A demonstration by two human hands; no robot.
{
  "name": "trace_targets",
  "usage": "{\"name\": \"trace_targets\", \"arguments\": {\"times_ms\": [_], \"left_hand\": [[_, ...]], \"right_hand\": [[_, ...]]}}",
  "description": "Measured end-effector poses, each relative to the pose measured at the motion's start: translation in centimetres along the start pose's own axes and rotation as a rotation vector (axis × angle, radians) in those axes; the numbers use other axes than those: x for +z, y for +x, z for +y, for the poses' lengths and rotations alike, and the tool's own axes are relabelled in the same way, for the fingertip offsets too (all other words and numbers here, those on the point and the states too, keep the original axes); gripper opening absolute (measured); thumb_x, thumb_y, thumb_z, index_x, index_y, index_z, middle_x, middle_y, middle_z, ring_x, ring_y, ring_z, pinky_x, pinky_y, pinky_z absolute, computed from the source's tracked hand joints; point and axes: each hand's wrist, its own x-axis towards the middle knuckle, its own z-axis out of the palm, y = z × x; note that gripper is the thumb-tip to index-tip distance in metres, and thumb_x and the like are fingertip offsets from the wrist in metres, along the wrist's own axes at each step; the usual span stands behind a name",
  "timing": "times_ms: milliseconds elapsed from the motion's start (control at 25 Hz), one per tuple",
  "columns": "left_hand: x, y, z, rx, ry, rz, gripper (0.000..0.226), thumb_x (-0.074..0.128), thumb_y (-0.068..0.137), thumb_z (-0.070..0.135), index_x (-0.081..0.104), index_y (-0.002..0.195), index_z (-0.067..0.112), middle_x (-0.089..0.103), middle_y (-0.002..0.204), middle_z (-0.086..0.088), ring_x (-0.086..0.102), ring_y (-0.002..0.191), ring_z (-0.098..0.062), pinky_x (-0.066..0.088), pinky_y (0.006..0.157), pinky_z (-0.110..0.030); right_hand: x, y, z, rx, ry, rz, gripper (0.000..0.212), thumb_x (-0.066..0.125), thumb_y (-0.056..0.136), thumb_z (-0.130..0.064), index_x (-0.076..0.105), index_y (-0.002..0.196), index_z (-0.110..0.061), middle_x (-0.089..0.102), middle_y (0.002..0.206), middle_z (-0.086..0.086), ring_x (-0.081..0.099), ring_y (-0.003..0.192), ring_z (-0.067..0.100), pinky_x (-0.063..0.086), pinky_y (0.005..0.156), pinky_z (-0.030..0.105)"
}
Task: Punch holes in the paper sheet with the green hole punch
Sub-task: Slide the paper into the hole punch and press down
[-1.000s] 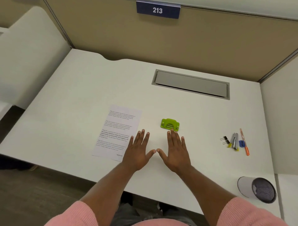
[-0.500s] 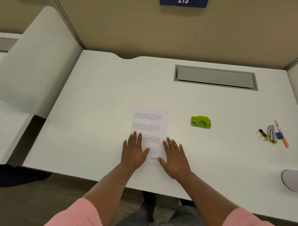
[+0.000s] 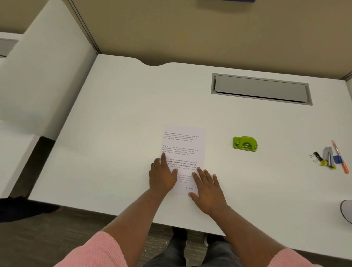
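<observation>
White printed paper sheet (image 3: 183, 150) flat under both open hands, L (image 3: 162, 176) & R (image 3: 208, 190); green hole punch (image 3: 245, 143) apart.

Setting: office, cubicle workstation. Evidence: white desk (image 3: 133, 106) filling the centre of the frame, its far edge cut with a shallow notch; tan fabric partition panels (image 3: 190, 28) along the top of the frame, joined by grey metal strips; white side divider (image 3: 47, 76) at upper left with a neighbouring desk beyond it; grey cable-access flap (image 3: 261, 88) recessed in the desktop, upper right; blue sign (image 3: 226, 0) at the top edge, mostly cut off; stationery at the right edge, namely binder clips (image 3: 315, 156), stapler (image 3: 329, 156), orange pen (image 3: 341, 157); green hole punch (image 3: 245, 143) right of centre; printed paper sheet (image 3: 183, 144) at centre
</observation>
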Motion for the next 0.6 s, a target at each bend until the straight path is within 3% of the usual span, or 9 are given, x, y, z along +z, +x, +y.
{"name": "trace_targets", "arguments": {"times_ms": [160, 320, 600], "left_hand": [[-0.9, 1.9, 0.8, -0.242, -0.234, 0.036, 0.078, 0.067, 0.084, 0.040, 0.030, 0.147, 0.011, 0.047, 0.139, -0.016, 0.045, 0.130, -0.036, 0.038, 0.105, -0.048], [-1.6, 3.4, 1.1, -0.429, -0.250, -0.027, 0.066, 0.068, 0.079, 0.039, 0.045, 0.135, 0.012, 0.054, 0.131, -0.013, 0.052, 0.123, -0.034, 0.039, 0.103, -0.045], [-1.3, 3.6, 1.3, -0.488, -0.314, -0.067, 0.047, 0.058, 0.088, 0.033, 0.057, 0.130, 0.011, 0.055, 0.133, -0.012, 0.051, 0.124, -0.033, 0.041, 0.100, -0.043]], "right_hand": [[-0.2, 0.0, 0.0, 0.000, -0.003, 0.004, 0.081, 0.039, 0.096, -0.059, 0.005, 0.161, -0.024, -0.007, 0.169, 0.000, -0.003, 0.156, 0.024, -0.005, 0.124, 0.049], [-0.2, -0.3, 0.3, -0.009, -0.010, -0.003, 0.081, 0.040, 0.096, -0.059, 0.007, 0.161, -0.024, -0.005, 0.170, 0.001, -0.001, 0.156, 0.024, -0.006, 0.124, 0.049], [0.2, -1.4, 1.2, -0.011, -0.017, 0.002, 0.080, 0.041, 0.094, -0.060, 0.012, 0.160, -0.024, -0.001, 0.170, 0.000, 0.003, 0.156, 0.024, -0.007, 0.123, 0.047]]}}
